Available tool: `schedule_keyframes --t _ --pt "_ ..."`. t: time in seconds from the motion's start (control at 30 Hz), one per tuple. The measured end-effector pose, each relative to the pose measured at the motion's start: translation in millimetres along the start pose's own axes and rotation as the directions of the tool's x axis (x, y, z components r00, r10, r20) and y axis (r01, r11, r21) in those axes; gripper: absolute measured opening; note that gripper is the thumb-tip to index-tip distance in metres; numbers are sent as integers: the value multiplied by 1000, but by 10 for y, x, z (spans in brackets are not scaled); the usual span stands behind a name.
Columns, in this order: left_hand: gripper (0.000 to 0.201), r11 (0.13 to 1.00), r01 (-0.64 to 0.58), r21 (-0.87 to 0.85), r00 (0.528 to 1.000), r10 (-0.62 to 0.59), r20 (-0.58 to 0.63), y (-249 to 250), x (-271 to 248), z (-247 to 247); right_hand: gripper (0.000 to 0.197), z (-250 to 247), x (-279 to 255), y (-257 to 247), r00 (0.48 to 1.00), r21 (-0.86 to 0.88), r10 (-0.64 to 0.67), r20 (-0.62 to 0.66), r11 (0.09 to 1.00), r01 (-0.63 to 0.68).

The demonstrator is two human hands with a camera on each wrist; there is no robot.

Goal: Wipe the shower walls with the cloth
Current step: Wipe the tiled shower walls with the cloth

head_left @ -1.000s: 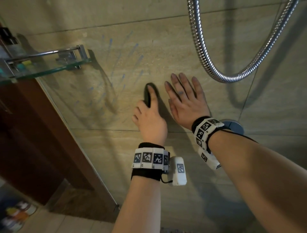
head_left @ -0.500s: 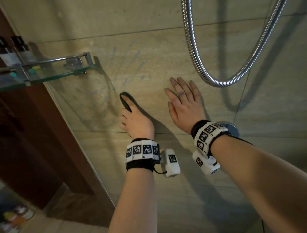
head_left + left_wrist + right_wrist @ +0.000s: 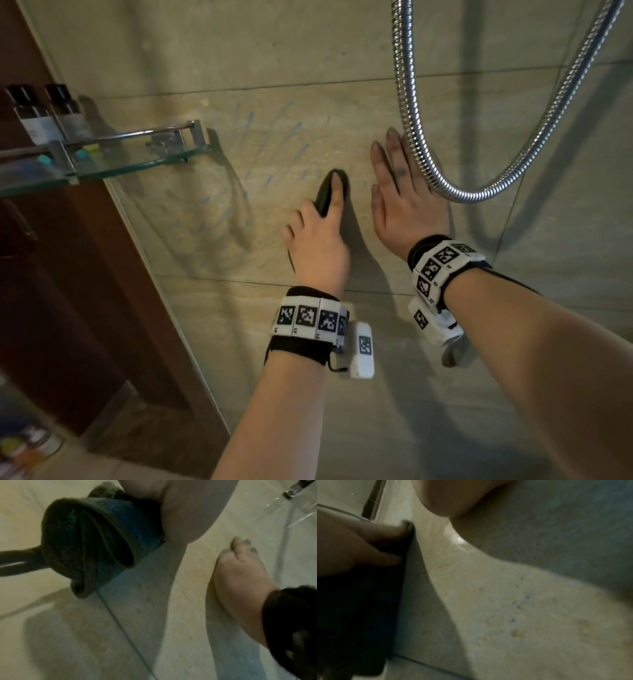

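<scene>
Left hand (image 3: 317, 240), back rightward, grips cloth (image 3: 325, 195); right hand (image 3: 407, 202) flat on wall (image 3: 274, 58).

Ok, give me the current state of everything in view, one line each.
cloth: bunched, dark, pressed to the wall under the left hand.
left hand: grips the cloth.
right hand: flat on the wall, fingers straight, holding nothing.
shower wall: faint blue streaks left of the cloth.
shower hose: hanging in a loop beside the right hand.
glass shelf: mounted, two bottles upright on it.
</scene>
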State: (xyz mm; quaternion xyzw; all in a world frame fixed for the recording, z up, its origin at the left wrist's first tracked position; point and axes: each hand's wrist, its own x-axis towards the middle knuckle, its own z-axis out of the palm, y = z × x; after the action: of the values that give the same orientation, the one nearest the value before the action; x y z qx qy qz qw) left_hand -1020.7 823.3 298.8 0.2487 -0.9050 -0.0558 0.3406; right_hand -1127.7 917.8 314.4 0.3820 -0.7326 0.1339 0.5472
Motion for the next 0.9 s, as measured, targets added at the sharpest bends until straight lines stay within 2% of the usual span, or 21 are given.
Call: schedule_keyframes --t 0.07,0.13,0.27,0.37,0.43,0.47,0.57,0.67,0.73,0.83,0.9 --pt "85 999 -14 45 988 21 -155 -33 110 -32 56 2 0 5 1000 -14 -17 -8 1000 17" --pt "85 998 57 41 959 -43 -280 -82 197 -46 56 -4 -7 6 1000 -24 -24 0 999 24" --pt "80 964 264 22 926 -247 -285 -155 204 41 56 -1 -4 17 999 -59 -36 8 998 36" --pt "78 934 357 -17 918 -355 -176 -78 65 160 57 -1 4 12 999 -68 -35 13 997 36" --pt "80 942 334 -19 935 -334 -120 26 1 170 58 -1 5 8 999 -69 -36 13 997 37" --pt "80 950 310 -14 941 -309 -138 78 -10 157 58 1 5 7 999 -72 -38 10 997 39" --pt "78 990 142 -10 987 -142 -80 215 47 55 58 7 4 7 999 -90 -45 3 995 45" --pt "75 997 38 69 982 -24 -190 244 217 -118 57 2 10 13 999 -100 -54 9 993 55" --pt "75 990 61 128 973 -31 -229 183 319 -214 57 -5 4 11 999 -95 -47 15 994 48" --pt "74 967 189 173 932 -121 -342 34 397 -220 57 -7 0 9 999 -93 -39 21 995 41" --pt "73 951 258 169 913 -183 -364 -29 361 -145 58 -5 -3 12 999 -97 -36 30 995 38"
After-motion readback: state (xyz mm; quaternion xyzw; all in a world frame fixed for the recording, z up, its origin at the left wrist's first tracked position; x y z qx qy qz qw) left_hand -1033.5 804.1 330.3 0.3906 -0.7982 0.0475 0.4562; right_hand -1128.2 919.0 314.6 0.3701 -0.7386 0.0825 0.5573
